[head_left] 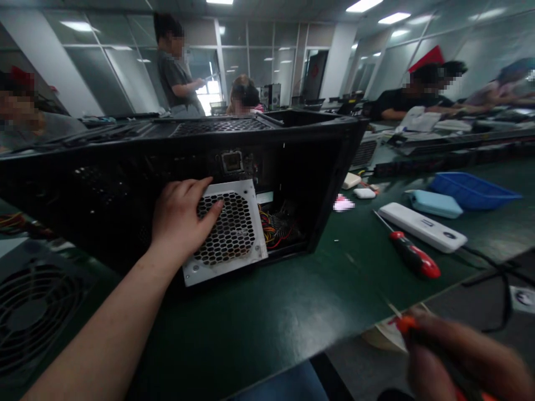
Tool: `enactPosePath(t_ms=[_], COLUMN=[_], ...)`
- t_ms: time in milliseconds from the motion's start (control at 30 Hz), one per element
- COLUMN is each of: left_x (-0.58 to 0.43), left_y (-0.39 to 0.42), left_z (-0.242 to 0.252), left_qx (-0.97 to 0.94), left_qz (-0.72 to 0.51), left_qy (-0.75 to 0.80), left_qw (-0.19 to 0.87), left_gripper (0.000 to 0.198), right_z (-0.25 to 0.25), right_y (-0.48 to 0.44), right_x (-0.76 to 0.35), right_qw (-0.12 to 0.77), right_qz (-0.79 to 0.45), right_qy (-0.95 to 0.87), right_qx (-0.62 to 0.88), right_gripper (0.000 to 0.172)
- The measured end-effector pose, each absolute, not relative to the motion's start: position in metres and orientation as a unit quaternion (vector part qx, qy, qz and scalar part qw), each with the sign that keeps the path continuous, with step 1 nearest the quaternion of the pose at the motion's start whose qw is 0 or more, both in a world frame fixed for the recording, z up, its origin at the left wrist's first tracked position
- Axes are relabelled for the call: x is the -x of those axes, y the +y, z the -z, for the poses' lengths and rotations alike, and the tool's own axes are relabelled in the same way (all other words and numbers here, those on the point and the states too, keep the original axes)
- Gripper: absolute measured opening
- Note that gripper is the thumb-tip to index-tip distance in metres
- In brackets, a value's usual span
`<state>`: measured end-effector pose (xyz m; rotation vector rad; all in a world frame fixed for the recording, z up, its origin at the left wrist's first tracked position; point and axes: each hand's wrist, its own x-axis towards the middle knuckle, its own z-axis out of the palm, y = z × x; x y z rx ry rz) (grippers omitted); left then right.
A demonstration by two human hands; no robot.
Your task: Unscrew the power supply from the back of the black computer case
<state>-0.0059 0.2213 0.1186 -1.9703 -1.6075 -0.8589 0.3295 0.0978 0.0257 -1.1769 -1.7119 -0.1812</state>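
Left hand (179,220): spread flat on the honeycomb grille of the power supply (234,234), grip open, nothing clasped, palm and fingers only pressing. Apparently a steadying push, to hold the unit against the black computer case (125,167) on the green worktop (271,312).

Power supply: in the rear opening of the case, slightly askew, lower edge further out than the top. Just to its right, inside the case: a bundle of coloured wires (271,225), loose and uncovered.

Right hand (460,356): low and well to the right of the case, past the worktop's near edge, blurred. Grip closed round an orange-handled screwdriver (404,323), thin blade aimed up and left toward the case. Held clear, probably to leave the case's rear free for the other hand.

Flat on the worktop to the right of the case: a red-handled screwdriver (413,259), a white oblong box (422,225) just beyond it, then a pale blue pouch (434,203) and a blue tray (472,189). Near, to the left of the case: a round black fan grille (29,317). Beyond the case: other people, seated and standing.
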Motion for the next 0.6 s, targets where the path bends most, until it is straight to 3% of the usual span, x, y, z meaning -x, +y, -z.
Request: enactPosePath(t_ms=[33,67,167,333,433,600], left_x=[0.006,0.006,0.005,0.006,0.006,0.004], left_y=[0.221,0.221,0.22,0.22,0.221,0.22], left_z=[-0.118,-0.118,-0.118,-0.118,-0.118,-0.118], left_qx=[0.714,0.713,0.712,0.712,0.711,0.711], left_qz=[0.313,0.313,0.31,0.311,0.312,0.313], left_qy=[-0.584,-0.585,-0.588,-0.589,-0.588,-0.585], left_qw=[0.227,0.226,0.226,0.222,0.226,0.233], left_gripper=[0.045,0.045,0.046,0.045,0.045,0.045], right_z=[-0.028,-0.032,-0.043,-0.031,-0.027,-0.03], right_y=[0.108,0.122,0.171,0.214,0.214,0.222], right_x=[-0.346,-0.362,-0.396,-0.41,-0.415,-0.453], right_qw=[0.522,0.492,0.323,0.13,0.103,0.136], right_qz=[0.125,0.138,0.106,0.107,0.136,0.181], right_qy=[-0.679,-0.694,-0.798,-0.875,-0.86,-0.737], right_qx=[0.501,0.507,0.498,0.453,0.48,0.637], right_gripper=[0.053,0.044,0.024,0.02,0.025,0.027])
